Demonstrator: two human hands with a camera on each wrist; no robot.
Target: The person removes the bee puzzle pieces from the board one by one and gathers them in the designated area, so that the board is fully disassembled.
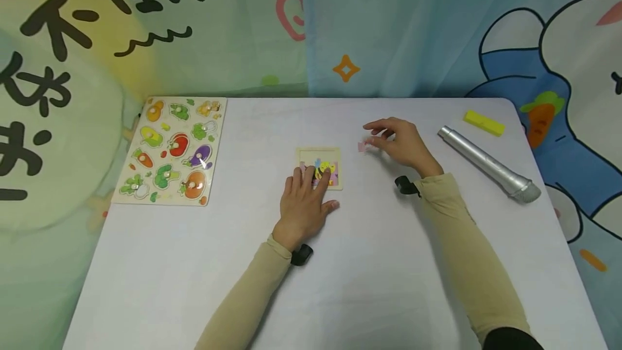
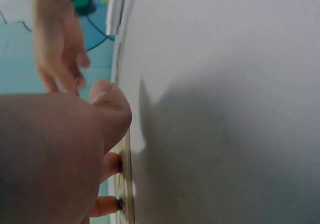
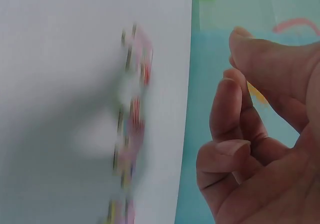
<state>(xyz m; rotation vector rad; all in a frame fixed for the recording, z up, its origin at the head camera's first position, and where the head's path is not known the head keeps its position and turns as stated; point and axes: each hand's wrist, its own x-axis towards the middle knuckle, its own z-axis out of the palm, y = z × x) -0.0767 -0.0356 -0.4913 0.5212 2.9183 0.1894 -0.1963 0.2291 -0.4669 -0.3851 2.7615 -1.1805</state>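
My left hand (image 1: 303, 207) lies over a small wooden picture puzzle (image 1: 318, 151), its extended fingers touching the board and its thumb out to the side. Part of a yellow and purple picture (image 1: 333, 167) shows past the fingers; the rest is covered. In the left wrist view, two fingertips touch the board's edge (image 2: 129, 199). Right of the puzzle hovers my right hand (image 1: 403, 145), fingers bent loosely, with nothing visible between thumb and fingertips. Beside its thumb is a pink puzzle piece (image 1: 362, 147). Several blurred puzzle pieces (image 3: 134, 126) appear on the table in the right wrist view.
A vegetable knob-puzzle board (image 1: 167, 128) lies at the table's back left. To the right are a silver microphone (image 1: 486, 161) and a yellow block (image 1: 484, 122). The white table (image 1: 369, 285) ends at the back against a printed curtain (image 1: 389, 26).
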